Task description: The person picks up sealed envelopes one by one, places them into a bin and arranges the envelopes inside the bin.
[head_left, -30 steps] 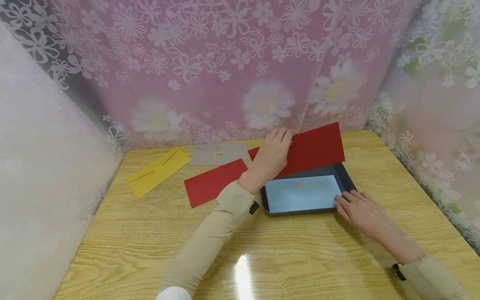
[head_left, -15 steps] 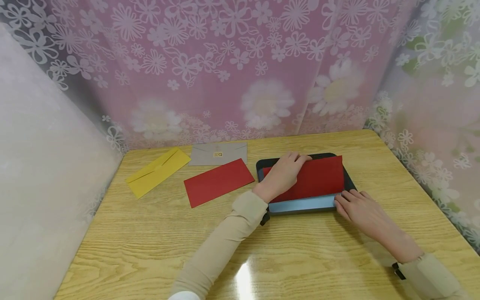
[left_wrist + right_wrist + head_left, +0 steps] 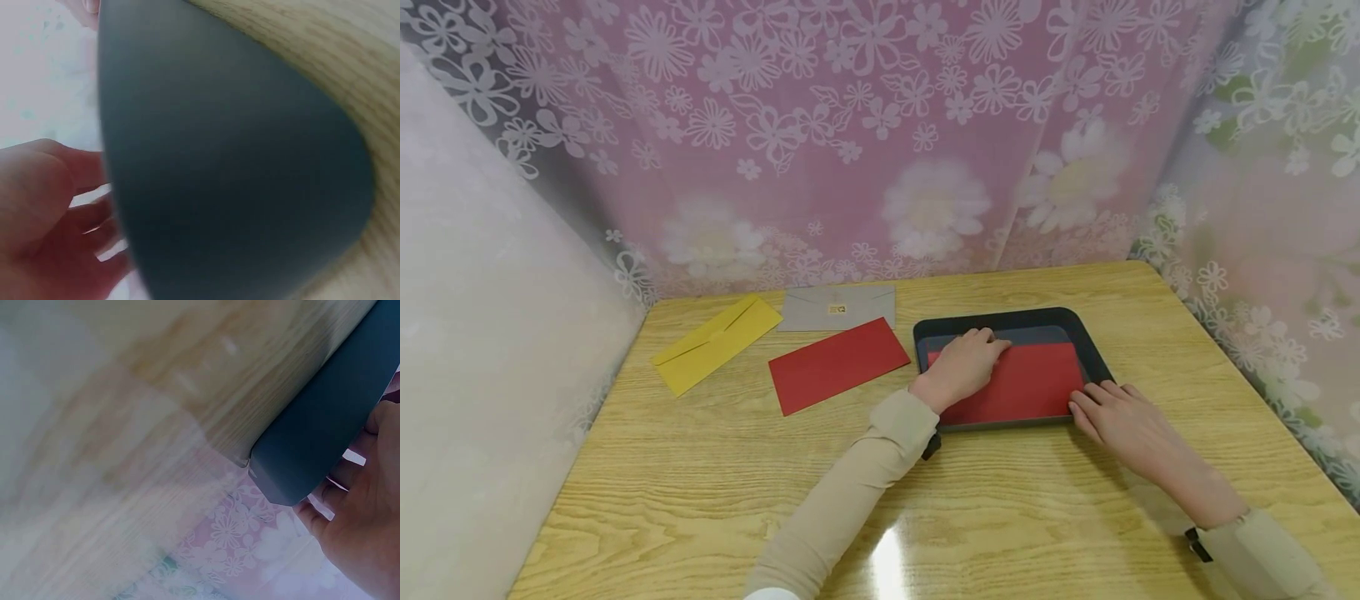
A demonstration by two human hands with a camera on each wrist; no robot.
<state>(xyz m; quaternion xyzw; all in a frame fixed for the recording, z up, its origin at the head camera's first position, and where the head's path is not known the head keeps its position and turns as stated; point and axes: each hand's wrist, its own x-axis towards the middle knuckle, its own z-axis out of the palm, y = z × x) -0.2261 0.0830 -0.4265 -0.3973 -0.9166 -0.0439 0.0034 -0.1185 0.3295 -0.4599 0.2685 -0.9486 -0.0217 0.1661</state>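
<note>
A red envelope (image 3: 1037, 379) lies in the dark tray (image 3: 1084, 337), nearly flat over its front part. My left hand (image 3: 961, 368) reaches across the tray's left side and holds this envelope near its upper left, fingers bent at the far edge. At the tray's front right corner, my right hand (image 3: 1126, 427) grips the rim. The tray's outer wall (image 3: 231, 156) fills much of the left wrist view, partly hiding the left fingers. In the right wrist view, the right hand's fingers (image 3: 334, 494) reach past the tray's side. The pale blue envelope is covered by the red one.
Left of the tray, another red envelope (image 3: 838, 367) lies aslant on the wooden table (image 3: 700, 500). Behind it are a grey envelope (image 3: 808, 317) with a small gold seal and a yellow envelope (image 3: 718, 346). A flowered curtain (image 3: 850, 167) hangs along the table's back edge.
My left hand has brought the red envelope down and forward from above the tray's back, laying it over the pale blue envelope. The right hand has stayed at the tray's corner.
</note>
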